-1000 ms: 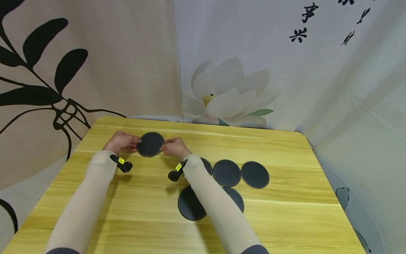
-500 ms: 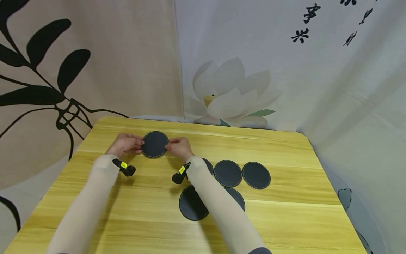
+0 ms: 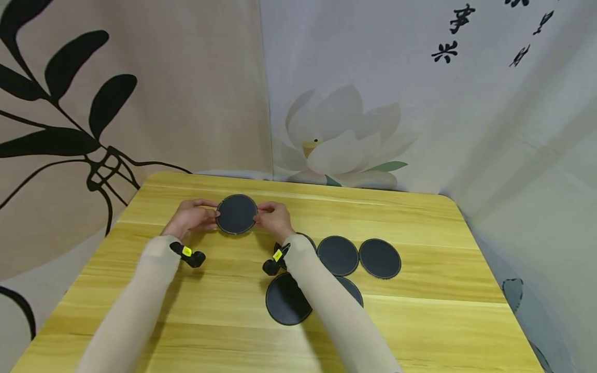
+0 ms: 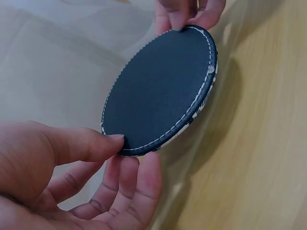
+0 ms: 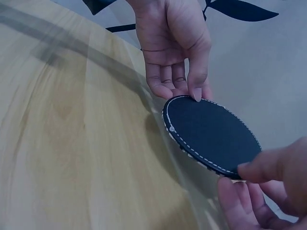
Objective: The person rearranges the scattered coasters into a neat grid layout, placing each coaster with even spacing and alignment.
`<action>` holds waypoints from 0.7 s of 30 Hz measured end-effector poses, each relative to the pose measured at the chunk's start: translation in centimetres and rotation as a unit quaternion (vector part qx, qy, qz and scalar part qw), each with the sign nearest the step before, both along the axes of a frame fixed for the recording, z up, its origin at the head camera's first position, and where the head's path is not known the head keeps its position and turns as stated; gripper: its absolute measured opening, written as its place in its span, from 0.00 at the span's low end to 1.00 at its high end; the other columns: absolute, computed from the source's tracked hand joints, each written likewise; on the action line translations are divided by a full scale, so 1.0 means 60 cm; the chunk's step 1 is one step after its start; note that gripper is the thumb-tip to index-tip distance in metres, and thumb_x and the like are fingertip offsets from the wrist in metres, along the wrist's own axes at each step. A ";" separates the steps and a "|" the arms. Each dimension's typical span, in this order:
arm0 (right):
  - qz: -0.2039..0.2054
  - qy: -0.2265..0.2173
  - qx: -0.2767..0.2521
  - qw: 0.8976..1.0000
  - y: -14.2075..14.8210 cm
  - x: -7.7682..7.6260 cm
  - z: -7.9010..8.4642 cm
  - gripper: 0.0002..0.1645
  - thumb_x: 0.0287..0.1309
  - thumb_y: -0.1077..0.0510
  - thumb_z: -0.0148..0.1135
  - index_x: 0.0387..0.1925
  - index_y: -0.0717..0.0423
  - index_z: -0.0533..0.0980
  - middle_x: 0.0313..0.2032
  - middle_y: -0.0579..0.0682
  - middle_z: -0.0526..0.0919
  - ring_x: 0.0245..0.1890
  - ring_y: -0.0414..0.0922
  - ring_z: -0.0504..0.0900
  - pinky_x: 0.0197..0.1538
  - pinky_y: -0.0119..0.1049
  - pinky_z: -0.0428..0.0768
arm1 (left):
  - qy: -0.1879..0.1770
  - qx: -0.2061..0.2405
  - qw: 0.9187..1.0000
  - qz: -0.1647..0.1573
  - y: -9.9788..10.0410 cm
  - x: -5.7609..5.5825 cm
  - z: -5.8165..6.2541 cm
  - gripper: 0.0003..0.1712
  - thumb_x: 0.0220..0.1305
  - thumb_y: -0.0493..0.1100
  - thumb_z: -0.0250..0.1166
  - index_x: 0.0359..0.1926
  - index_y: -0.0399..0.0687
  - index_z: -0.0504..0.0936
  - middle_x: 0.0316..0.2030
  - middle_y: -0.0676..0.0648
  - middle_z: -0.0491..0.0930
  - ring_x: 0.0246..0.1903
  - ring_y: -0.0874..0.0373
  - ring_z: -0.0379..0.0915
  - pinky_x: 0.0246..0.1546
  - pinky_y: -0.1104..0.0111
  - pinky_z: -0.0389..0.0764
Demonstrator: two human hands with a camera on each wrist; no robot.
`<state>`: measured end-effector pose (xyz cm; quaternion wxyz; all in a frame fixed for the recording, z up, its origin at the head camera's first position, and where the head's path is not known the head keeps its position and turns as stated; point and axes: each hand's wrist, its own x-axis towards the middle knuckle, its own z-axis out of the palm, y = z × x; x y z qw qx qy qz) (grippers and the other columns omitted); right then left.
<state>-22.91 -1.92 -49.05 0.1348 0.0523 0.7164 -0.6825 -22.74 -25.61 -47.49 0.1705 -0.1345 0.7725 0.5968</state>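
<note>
A round black coaster (image 3: 237,214) with white edge stitching is held between both hands above the far left part of the table. My left hand (image 3: 188,217) pinches its left edge, thumb on top and fingers beneath, as the left wrist view shows. On the opposite edge my right hand (image 3: 274,220) pinches it the same way. In the left wrist view the coaster (image 4: 160,91) is tilted, and a black-and-white patterned underside shows along its rim. A shadow lies on the wood below it.
Several more black coasters lie on the wooden table (image 3: 210,321): a back row with one coaster (image 3: 338,256) and a rightmost coaster (image 3: 380,258), and a front coaster (image 3: 288,299). My right forearm partly covers some of them. A printed curtain (image 3: 354,77) hangs behind the table.
Both hands have shifted slightly to the right in the head view, carrying the coaster with them. The coasters on the table keep their arrangement, and the whole view has drifted a little.
</note>
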 end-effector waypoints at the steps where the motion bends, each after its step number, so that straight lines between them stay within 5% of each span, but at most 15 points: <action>1: -0.001 -0.001 0.001 1.000 0.003 0.002 -0.001 0.18 0.59 0.72 0.66 0.51 0.63 0.81 0.42 0.55 0.84 0.38 0.51 0.89 0.48 0.46 0.90 | 0.000 0.001 1.000 0.000 0.003 0.003 0.000 0.28 0.72 0.34 0.60 0.71 0.37 0.69 0.36 0.52 0.83 0.34 0.63 0.83 0.49 0.62 0.89; 21: 0.009 0.020 0.022 1.000 0.063 0.029 -0.004 0.20 0.55 0.70 0.67 0.51 0.61 0.83 0.40 0.52 0.82 0.32 0.45 0.85 0.48 0.46 0.90 | 0.032 0.060 0.998 0.016 0.054 0.053 -0.001 0.27 0.69 0.32 0.63 0.68 0.36 0.73 0.36 0.52 0.85 0.32 0.62 0.85 0.48 0.62 0.89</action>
